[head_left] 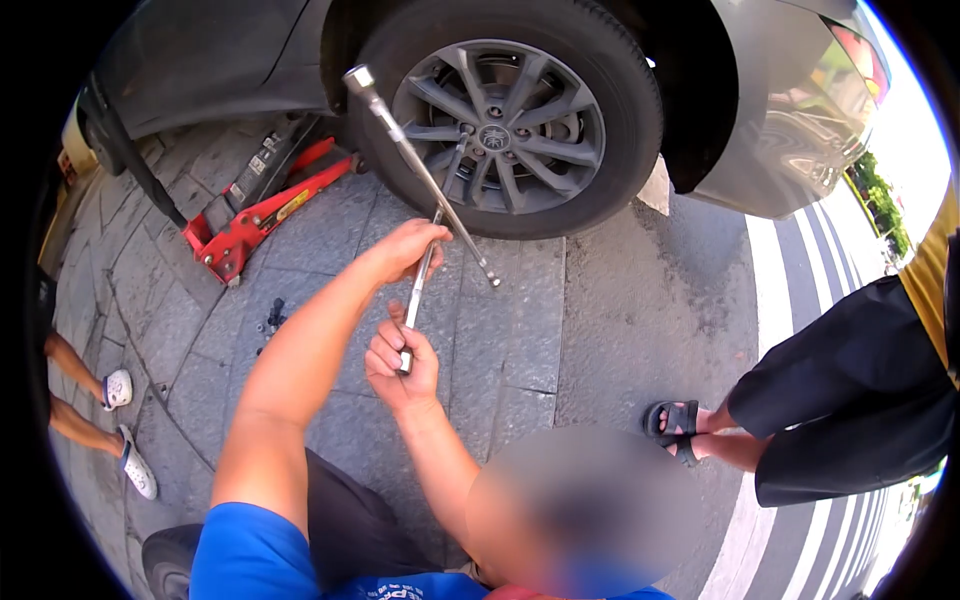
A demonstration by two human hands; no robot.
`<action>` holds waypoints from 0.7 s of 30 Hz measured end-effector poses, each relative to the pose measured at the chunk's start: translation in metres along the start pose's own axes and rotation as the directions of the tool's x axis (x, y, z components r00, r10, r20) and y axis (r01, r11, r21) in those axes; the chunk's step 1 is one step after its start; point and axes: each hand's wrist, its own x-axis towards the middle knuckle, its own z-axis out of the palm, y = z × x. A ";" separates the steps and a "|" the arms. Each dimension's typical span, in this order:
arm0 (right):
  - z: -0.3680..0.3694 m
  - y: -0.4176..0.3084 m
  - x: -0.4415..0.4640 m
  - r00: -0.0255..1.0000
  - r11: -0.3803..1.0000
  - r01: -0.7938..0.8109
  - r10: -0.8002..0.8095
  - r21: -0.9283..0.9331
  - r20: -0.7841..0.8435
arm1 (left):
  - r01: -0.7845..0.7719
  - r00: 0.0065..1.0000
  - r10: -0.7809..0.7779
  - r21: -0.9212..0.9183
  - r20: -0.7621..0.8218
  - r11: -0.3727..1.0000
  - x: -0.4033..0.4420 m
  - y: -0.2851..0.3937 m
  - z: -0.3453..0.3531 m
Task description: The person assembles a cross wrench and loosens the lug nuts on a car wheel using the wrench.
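A silver four-way lug wrench (420, 180) spans the space between me and the car's wheel (535, 125). Its far end reaches a spoke near the hub, apparently at a lug nut; the contact is too small to make out. My left hand (408, 250) is closed around the shaft just below where the bars cross. Nearer to me, my right hand (402, 368) curls around the shaft's near end, whose socket shows between the fingers. The cross bar slants freely, one socket up by the tyre and the other end lower right.
A red floor jack (240, 225) stands left of the wheel, its black handle slanting up. Small dark pieces (272, 316) lie on the paving. Another tyre (170, 560) is at lower left. Bystanders' white clogs (138, 462) and black sandals (672, 420) are on either side.
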 end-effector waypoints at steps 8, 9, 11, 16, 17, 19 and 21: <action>-0.002 -0.017 0.007 0.880 -0.284 -0.319 -0.443 -0.904 -0.172 | 0.168 0.944 0.313 0.968 -0.105 -0.184 -0.003 0.003 0.015; 0.017 -0.013 0.003 0.898 -0.134 -0.273 -0.390 -0.953 -0.203 | 0.149 0.961 0.199 0.967 -0.191 0.208 -0.002 0.009 0.007; 0.025 -0.013 -0.001 0.961 0.423 -0.102 -0.192 -0.901 -0.198 | 0.057 0.989 0.036 0.600 -0.142 0.798 -0.006 0.013 -0.007; 0.015 0.013 0.000 0.982 0.995 0.046 -0.061 -0.085 -0.177 | -0.008 1.000 0.011 0.206 -0.009 0.978 -0.009 0.004 -0.015; 0.009 0.010 0.004 0.949 0.893 -0.031 -0.115 -0.448 -0.294 | 0.059 0.993 0.016 0.629 -0.114 0.775 -0.010 0.008 -0.010; 0.009 0.015 0.016 0.814 0.368 -0.282 -0.398 -0.886 -0.424 | 0.129 0.971 0.190 0.987 -0.146 0.097 -0.020 0.017 0.005; -0.035 -0.002 0.021 0.820 -0.017 -0.264 -0.530 -0.964 -0.215 | 0.133 0.960 0.246 0.991 -0.132 0.013 -0.015 0.005 0.008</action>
